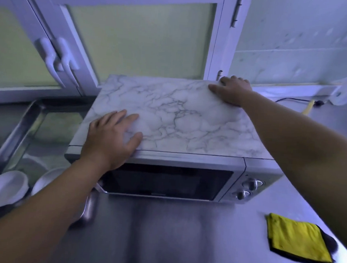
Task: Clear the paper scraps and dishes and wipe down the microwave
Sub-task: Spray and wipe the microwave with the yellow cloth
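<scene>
Stood against the back wall: pale cabinet doors (121,38) with frosted greenish panes and curved handles (57,59). Ran across the foreground: a steel counter (163,237). Rose at right: a whitish tiled wall (297,47), dimly bluish-lit.

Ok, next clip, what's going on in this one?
A person has both bare hands flat on the marble-patterned top of the microwave: left hand near the front left corner, right hand at the back right corner. Neither holds anything. The yellow cloth lies untouched on the steel counter at front right. White bowls sit in the sink to the left.
</scene>
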Available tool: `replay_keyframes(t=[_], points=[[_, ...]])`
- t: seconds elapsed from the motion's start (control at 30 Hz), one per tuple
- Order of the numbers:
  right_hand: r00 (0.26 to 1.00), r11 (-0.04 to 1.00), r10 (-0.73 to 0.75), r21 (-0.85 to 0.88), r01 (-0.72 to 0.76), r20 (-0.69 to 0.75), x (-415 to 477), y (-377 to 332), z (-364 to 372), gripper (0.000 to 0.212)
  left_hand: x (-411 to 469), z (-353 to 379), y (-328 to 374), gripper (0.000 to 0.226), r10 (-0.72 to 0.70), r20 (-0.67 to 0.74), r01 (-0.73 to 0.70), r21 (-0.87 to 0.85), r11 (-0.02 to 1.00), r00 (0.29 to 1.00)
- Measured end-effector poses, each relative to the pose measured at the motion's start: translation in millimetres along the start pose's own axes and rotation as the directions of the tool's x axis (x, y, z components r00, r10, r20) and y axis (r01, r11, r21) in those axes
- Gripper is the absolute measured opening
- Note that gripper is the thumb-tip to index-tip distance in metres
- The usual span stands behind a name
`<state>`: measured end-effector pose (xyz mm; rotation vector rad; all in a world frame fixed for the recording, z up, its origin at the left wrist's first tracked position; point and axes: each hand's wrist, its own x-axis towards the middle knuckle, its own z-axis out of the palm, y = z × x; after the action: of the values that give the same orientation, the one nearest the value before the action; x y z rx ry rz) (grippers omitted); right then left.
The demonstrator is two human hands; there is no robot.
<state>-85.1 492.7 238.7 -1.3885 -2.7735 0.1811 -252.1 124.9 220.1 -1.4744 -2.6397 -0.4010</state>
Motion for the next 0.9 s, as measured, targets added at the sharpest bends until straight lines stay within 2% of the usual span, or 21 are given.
replay_keyframes(t=[0.23,0.37,0.6,0.73,0.8,0.83,0.87,0.9], points=[[0.990,0.987,0.142,-0.072,-0.142,-0.004,-77,27,7,0.084,10,-7,-30,0.064,0.193,0.034,-0.186,-0.143,0.972,0.981],[0.971,0.968,0.240,-0.081,-0.238,0.017,-138,28,6,0.091,21,-13,-46,0.064,0.324,0.049,-0.312,-0.170,0.935,0.945],[0.933,0.933,0.358,-0.018,-0.359,-0.030,-244,12,20,0.085,36,-10,-74,0.064,0.312,-0.015,-0.311,-0.147,0.939,0.950],[0.891,0.894,0.448,0.031,-0.447,-0.072,-306,-21,30,0.086,40,-8,-80,0.064,0.154,-0.068,-0.163,-0.169,0.972,0.986],[0.883,0.888,0.458,0.101,-0.449,-0.102,-335,-38,33,0.078,33,-6,-76,0.065,-0.050,-0.097,0.026,-0.240,0.970,0.994],[0.886,0.893,0.444,0.143,-0.426,-0.137,-350,-46,34,0.071,25,-5,-71,0.066,-0.199,-0.099,0.153,-0.351,0.924,0.975],[0.891,0.906,0.412,0.188,-0.378,-0.193,-364,-55,36,0.064,12,-4,-64,0.069,-0.345,-0.061,0.268,-0.509,0.818,0.937],[0.895,0.921,0.366,0.239,-0.309,-0.256,-378,-63,38,0.056,-5,-3,-55,0.076,-0.442,0.020,0.338,-0.675,0.656,0.897]])
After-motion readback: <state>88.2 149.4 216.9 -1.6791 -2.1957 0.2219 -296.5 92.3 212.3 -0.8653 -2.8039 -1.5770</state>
